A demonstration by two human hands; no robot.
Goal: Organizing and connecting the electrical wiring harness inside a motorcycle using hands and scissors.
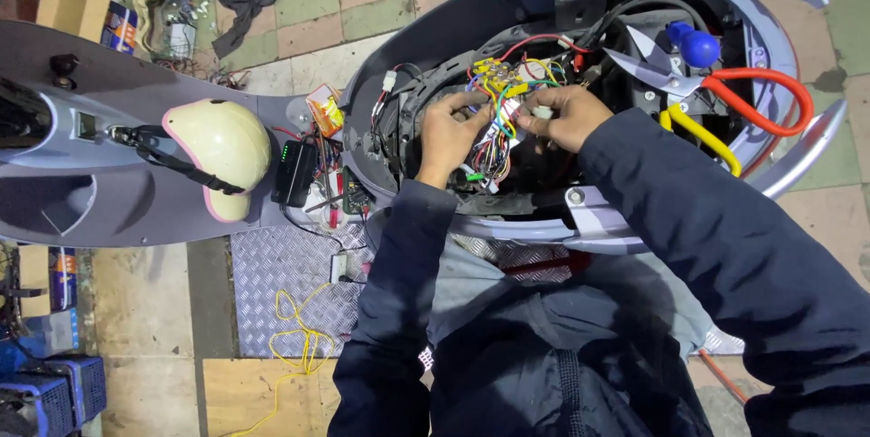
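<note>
l hand & r hand fingers pinched on wire bundle in scooter body; tiled floor.

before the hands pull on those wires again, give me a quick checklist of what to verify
1. Left hand grips the coloured wire bundle: ok.
2. Right hand pinches a small white connector: ok, though whether it is mated cannot tell.
3. Yellow terminal block undisturbed above the hands: ok.
4. Scissors lie loose inside the open scooter body, blades near the wiring: not ok.
5. Power isolated: cannot tell.
</note>
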